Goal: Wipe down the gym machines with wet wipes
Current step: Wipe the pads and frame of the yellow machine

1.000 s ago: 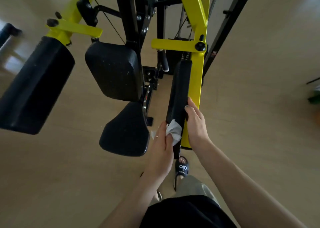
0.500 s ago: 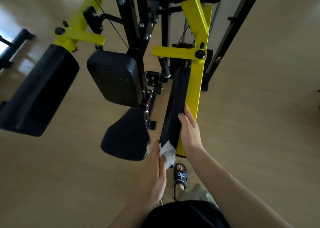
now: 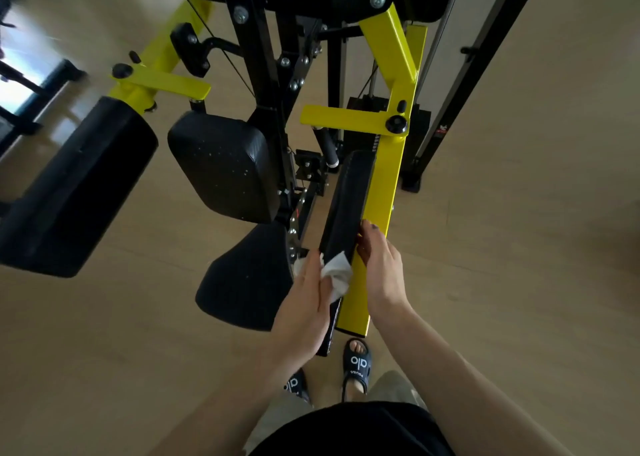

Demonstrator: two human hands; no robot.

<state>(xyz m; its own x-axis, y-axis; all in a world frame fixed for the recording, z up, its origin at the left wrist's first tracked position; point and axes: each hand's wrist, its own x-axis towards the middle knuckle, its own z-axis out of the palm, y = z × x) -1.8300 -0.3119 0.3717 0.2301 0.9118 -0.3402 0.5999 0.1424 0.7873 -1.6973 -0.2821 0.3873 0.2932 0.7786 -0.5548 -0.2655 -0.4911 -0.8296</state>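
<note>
Near the lower end of the right arm pad (image 3: 349, 209), from the head view: left hand (image 3: 304, 303) pressing a crumpled white wipe (image 3: 337, 275) against the pad's black face, fingers curled round the wad. Right hand (image 3: 379, 268) wrapped over the yellow bar (image 3: 388, 192) behind the pad, fingers hooked round its edge, seemingly steadying it. Best done, by the look of it, with long strokes along the pad's length, keeping the wipe flat rather than balled so more wet cloth meets the vinyl; firm pressure against the steadying grip so the hinged arm does not swing away; then round the pad's narrow edge and bottom end, likely easy to miss. Worth refolding the wipe to a fresh side before the next pad. White specks visible on the back pad (image 3: 221, 164), so probably due for wiping too. Counted in this view: one wipe; two hands; four black pads, namely the right arm pad, the back pad at centre, the seat (image 3: 249, 282) below it and the left arm pad (image 3: 72, 192) at the frame's left edge; two yellow arms; two sandalled feet (image 3: 356, 362) on the wood floor (image 3: 519, 247).
</note>
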